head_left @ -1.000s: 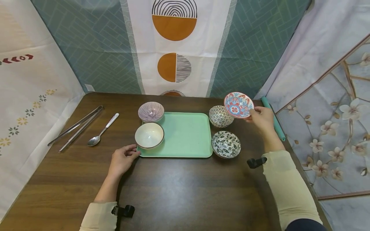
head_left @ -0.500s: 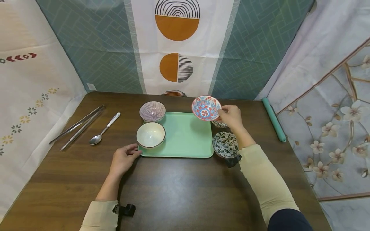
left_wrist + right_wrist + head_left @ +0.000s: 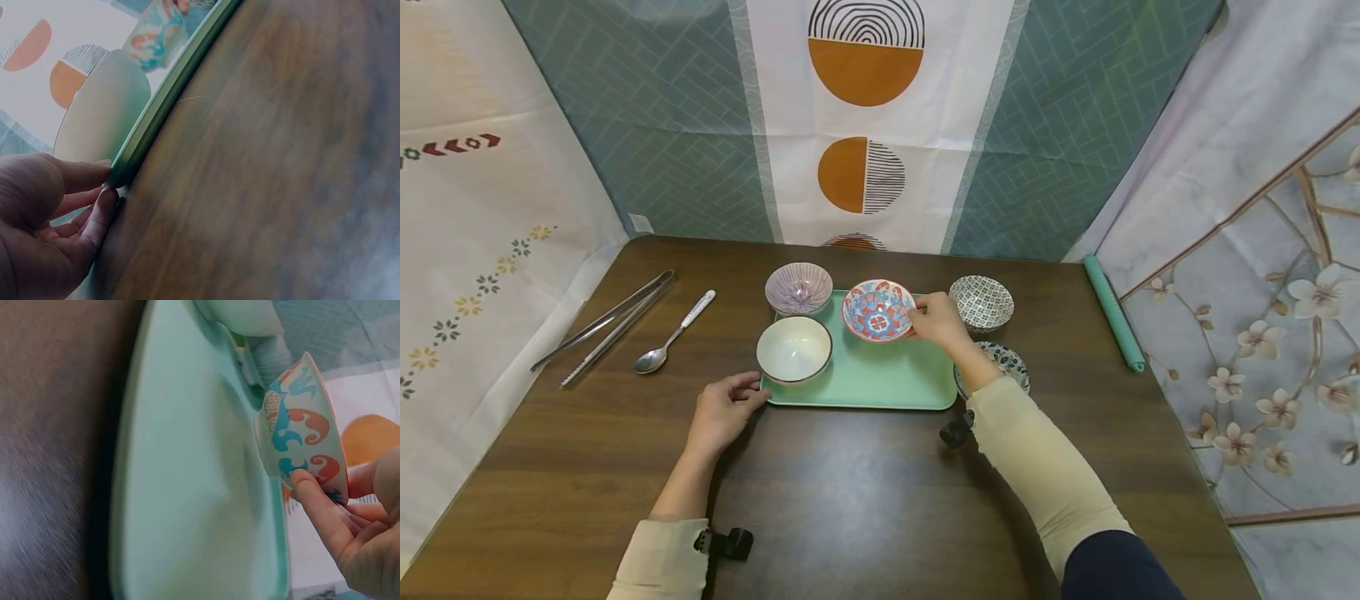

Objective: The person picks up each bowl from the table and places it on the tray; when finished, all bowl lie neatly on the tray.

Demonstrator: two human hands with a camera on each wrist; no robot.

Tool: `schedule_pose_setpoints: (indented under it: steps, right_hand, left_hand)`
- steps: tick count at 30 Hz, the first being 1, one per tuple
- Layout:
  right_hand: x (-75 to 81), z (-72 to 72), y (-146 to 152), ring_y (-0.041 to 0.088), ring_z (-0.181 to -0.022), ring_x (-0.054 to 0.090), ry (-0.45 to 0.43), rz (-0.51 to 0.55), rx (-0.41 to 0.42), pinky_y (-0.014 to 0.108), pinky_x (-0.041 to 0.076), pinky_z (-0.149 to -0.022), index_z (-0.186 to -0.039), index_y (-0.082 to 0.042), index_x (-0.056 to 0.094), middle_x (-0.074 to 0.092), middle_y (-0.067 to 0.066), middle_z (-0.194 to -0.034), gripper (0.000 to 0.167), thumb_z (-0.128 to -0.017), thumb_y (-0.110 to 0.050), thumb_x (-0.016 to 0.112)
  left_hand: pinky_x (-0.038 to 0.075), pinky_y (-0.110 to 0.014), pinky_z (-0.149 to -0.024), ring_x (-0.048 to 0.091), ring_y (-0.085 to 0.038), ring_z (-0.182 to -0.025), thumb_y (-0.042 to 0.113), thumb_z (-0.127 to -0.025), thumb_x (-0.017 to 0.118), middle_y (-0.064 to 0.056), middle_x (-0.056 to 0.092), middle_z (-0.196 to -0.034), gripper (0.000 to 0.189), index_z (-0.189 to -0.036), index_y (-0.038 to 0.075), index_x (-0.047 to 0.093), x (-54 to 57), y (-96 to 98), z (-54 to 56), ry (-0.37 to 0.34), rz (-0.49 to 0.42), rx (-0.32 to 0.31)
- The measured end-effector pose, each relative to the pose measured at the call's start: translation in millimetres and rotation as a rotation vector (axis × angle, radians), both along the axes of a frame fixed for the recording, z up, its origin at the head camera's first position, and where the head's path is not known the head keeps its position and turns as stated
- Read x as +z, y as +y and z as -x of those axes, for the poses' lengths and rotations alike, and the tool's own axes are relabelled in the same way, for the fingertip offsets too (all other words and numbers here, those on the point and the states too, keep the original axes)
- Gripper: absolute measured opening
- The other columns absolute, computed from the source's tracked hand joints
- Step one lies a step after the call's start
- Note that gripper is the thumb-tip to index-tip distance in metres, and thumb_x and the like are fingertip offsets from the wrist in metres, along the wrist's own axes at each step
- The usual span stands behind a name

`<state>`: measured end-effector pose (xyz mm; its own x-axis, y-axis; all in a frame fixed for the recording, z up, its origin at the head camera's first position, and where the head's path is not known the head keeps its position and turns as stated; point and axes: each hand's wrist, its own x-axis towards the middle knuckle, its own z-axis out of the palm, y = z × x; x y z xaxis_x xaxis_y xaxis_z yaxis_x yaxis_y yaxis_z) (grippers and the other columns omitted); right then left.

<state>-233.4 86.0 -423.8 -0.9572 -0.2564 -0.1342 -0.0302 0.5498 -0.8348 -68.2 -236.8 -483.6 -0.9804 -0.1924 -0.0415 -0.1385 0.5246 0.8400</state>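
The head view shows the right hand (image 3: 942, 321) gripping the red-and-blue bowl (image 3: 877, 312) by its right side, over the far middle part of the green tray (image 3: 887, 383). The left hand (image 3: 724, 412) pinches the tray's near left corner on the worktop (image 3: 850, 500). Just beside the held bowl, at the tray's left end, sit a cream bowl (image 3: 793, 350) and a purple-striped bowl (image 3: 798, 287); a lattice-patterned bowl (image 3: 981, 304) and a floral bowl (image 3: 1012, 364), partly behind the forearm, are to the right.

The left wrist view gives the corner grip closely: thumb and fingers meet around the rim. The tray looks light and stiff, likely to slide if nudged, so a corner pinch should steady it well enough.

The right wrist view has the red-and-blue bowl tilted, its foot apart from the tray, with fingers against the outer wall and the thumb at the rim. It looks like glazed ceramic: probably light, rigid, smooth enough to slip and liable to chip. Rim and wall together seem the sound place to take hold, leaving the foot free.
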Motion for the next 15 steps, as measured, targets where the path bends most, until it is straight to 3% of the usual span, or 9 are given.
schedule_pose_setpoints:
  steps: [8,15]
  right_hand:
    - [-9.3,-5.1,-14.1,0.02,-0.066,0.074,-0.044,-0.022,0.05,0.029,0.059,-0.063,-0.112,0.012,0.071,0.074,0.021,-0.083,0.026,-0.102,-0.005,0.054]
    - [0.2,-7.0,-10.4,0.021,-0.07,0.075,-0.102,-0.059,0.115,0.03,0.059,-0.066,-0.119,0.009,0.067,0.074,0.022,-0.089,0.03,-0.105,-0.015,0.056]
  left_hand:
    - [0.049,-0.014,-0.068,0.07,-0.033,-0.097,0.012,-0.094,0.074,-0.023,0.071,-0.108,0.037,-0.124,-0.008,0.067,0.0,0.5,-0.6,0.0,-0.004,-0.001]
    - [0.049,-0.014,-0.067,0.07,-0.033,-0.097,0.013,-0.094,0.074,-0.023,0.071,-0.108,0.037,-0.124,-0.008,0.067,0.0,-0.3,-0.2,-0.001,-0.005,0.002]
